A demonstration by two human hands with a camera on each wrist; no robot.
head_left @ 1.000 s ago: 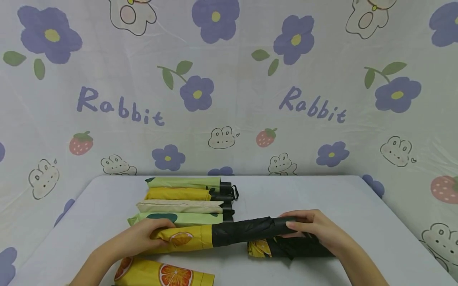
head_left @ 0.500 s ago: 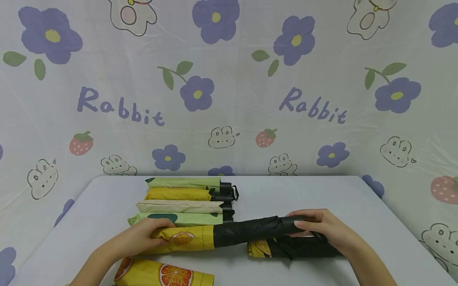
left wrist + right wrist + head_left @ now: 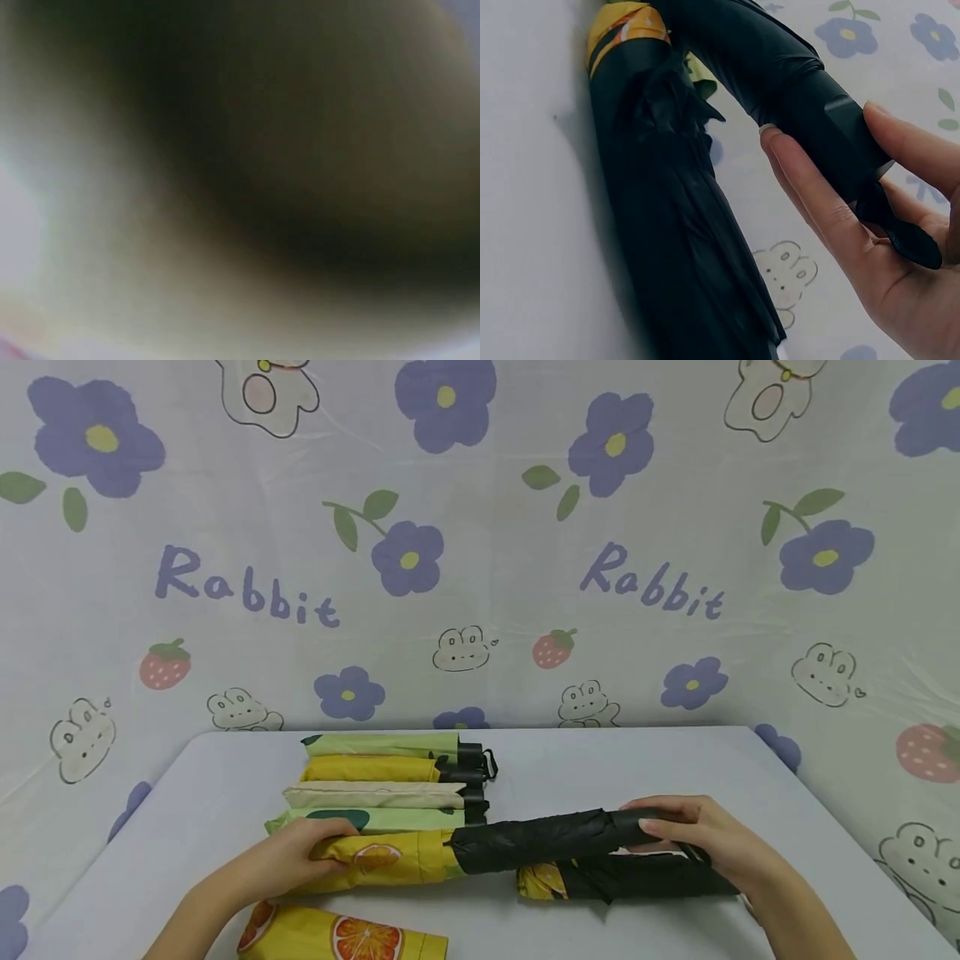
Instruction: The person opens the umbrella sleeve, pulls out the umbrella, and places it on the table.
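Observation:
My left hand (image 3: 296, 853) grips a yellow umbrella sleeve (image 3: 401, 857) printed with orange slices, thumb and fingers closed round its left part. A folded black umbrella (image 3: 543, 840) lies in line with the sleeve, its left end at the sleeve's mouth; whether the tip is still inside, I cannot tell. My right hand (image 3: 701, 835) pinches the umbrella's handle end between thumb and fingers. In the right wrist view, the handle (image 3: 844, 142) shows with a black strap (image 3: 900, 229) hanging against the palm. The left wrist view is dark and blurred.
Below the held umbrella lies another black one (image 3: 645, 878) with a yellow patterned end. Several sleeved umbrellas, including a light green one (image 3: 382, 743), lie in a row at back left. Nearest me is a yellow orange-print sleeve (image 3: 397, 937) on the white table (image 3: 600, 764).
My right hand has drawn the black umbrella rightward, and its left end has shifted from the sleeve's mouth. My left hand has stayed nearly still on the sleeve.

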